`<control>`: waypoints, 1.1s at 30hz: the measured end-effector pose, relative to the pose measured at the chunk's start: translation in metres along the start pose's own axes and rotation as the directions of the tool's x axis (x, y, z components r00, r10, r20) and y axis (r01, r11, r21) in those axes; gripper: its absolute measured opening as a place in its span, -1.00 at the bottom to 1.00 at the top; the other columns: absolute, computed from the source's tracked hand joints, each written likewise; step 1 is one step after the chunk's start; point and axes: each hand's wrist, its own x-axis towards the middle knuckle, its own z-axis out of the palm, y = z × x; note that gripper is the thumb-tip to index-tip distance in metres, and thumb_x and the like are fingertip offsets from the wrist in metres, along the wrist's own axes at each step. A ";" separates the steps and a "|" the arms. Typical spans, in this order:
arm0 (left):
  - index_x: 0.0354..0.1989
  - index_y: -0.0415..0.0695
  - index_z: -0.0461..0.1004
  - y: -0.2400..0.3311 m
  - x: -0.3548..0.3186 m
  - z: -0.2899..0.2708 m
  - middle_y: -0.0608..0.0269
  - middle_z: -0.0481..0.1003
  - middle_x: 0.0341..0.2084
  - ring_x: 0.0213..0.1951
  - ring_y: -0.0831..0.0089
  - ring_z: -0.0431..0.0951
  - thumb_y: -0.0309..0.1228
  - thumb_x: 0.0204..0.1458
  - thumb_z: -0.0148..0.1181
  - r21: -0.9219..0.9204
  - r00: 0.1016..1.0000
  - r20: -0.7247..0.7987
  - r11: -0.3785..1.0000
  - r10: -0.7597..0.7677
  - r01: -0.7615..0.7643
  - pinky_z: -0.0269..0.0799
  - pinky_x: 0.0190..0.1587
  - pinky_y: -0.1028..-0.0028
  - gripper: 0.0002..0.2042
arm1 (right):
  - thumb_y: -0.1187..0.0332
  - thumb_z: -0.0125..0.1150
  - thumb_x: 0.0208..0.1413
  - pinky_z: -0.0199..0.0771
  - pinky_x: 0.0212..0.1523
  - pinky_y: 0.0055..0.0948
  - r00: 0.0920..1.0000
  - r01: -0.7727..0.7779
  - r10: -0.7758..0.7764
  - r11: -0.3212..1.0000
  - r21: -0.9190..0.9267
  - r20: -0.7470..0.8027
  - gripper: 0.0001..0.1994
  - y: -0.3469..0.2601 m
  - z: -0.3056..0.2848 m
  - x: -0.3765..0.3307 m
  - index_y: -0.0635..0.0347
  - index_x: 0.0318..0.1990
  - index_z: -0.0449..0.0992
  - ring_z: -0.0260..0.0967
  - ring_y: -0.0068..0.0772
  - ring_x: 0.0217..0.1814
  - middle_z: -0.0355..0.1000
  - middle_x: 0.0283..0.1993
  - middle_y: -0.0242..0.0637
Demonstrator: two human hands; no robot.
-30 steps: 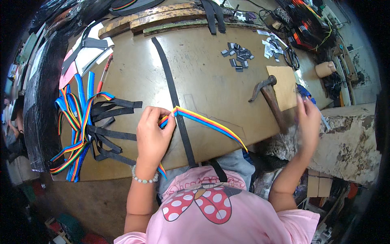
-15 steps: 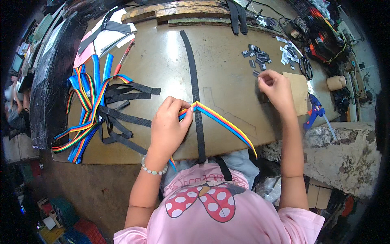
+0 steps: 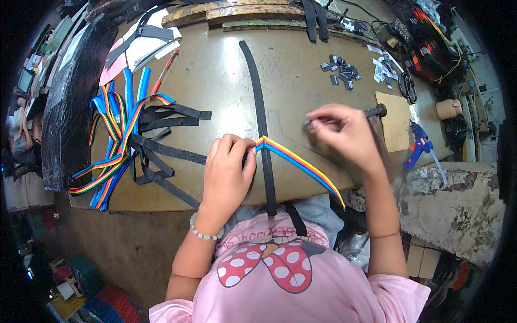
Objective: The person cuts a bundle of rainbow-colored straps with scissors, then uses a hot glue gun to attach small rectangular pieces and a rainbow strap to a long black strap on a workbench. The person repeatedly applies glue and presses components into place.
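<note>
My left hand (image 3: 230, 169) pinches a striped ribbon (image 3: 301, 167) in yellow, red and blue, bent to a peak at the fingertips. The ribbon's peak lies over a long black webbing strap (image 3: 257, 102) that runs from the far table toward my lap. One ribbon end slants off to the right; most of the other lies hidden under my left hand. To the right, above the table, my right hand (image 3: 344, 132) holds a small dark label (image 3: 307, 123) between thumb and fingers. Beyond it lies a loose pile of similar dark labels (image 3: 344, 71).
Bundled striped ribbons (image 3: 126, 134) and black straps (image 3: 172, 153) lie at left, near a red pen (image 3: 164, 72) and papers (image 3: 153, 48). At right are scissors (image 3: 407, 88), brown card (image 3: 395, 121), a blue glue gun (image 3: 417, 148) and a dark round-ended tool (image 3: 379, 111).
My right hand has come left from beside the label pile, nearer the ribbon, with one label in its fingers. My left hand keeps its pinch on the ribbon.
</note>
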 end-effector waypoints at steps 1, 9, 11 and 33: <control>-0.28 -0.20 0.55 0.001 -0.001 0.000 0.14 0.45 -0.35 -0.23 0.15 0.45 -0.52 0.02 0.26 0.025 1.000 0.009 1.000 0.001 -0.001 0.39 -0.15 0.26 -0.90 | 0.46 0.27 0.08 0.56 -0.22 -0.59 0.997 -0.012 0.007 0.997 0.072 0.072 -0.82 -0.003 0.008 -0.004 0.38 -0.20 0.63 0.52 -0.62 -0.28 0.58 -0.31 -0.27; -0.23 -0.24 0.52 0.003 -0.003 0.003 0.10 0.42 -0.31 -0.23 0.14 0.42 -0.56 0.02 0.23 0.061 1.000 -0.002 0.998 0.021 -0.021 0.38 -0.15 0.24 -0.86 | 0.48 0.37 0.00 0.51 -0.30 -0.48 0.981 0.179 -0.165 0.972 -0.149 0.102 -0.85 0.008 0.058 -0.008 0.18 -0.23 0.67 0.50 -0.42 -0.34 0.56 -0.34 -0.19; -0.22 -0.24 0.51 0.004 -0.005 0.004 0.09 0.42 -0.31 -0.23 0.14 0.42 -0.56 0.02 0.23 0.081 0.999 -0.010 0.996 0.032 -0.031 0.39 -0.15 0.24 -0.85 | 0.49 0.37 -0.01 0.50 -0.27 -0.43 0.945 0.326 -0.317 0.924 -0.201 0.078 -0.86 0.012 0.062 -0.009 0.20 -0.25 0.66 0.50 -0.32 -0.30 0.54 -0.33 -0.21; 0.08 -0.42 0.36 0.015 -0.024 -0.008 -0.10 0.36 0.01 0.01 0.06 0.41 -0.61 -0.05 0.11 0.274 0.957 0.252 0.938 0.142 -0.211 0.39 0.09 0.27 -0.56 | 0.48 0.29 0.03 0.47 -0.08 -0.27 0.853 0.523 -0.487 0.784 -0.336 0.191 -0.90 0.017 0.061 -0.010 0.32 -0.31 0.56 0.42 -0.12 -0.15 0.46 -0.21 -0.17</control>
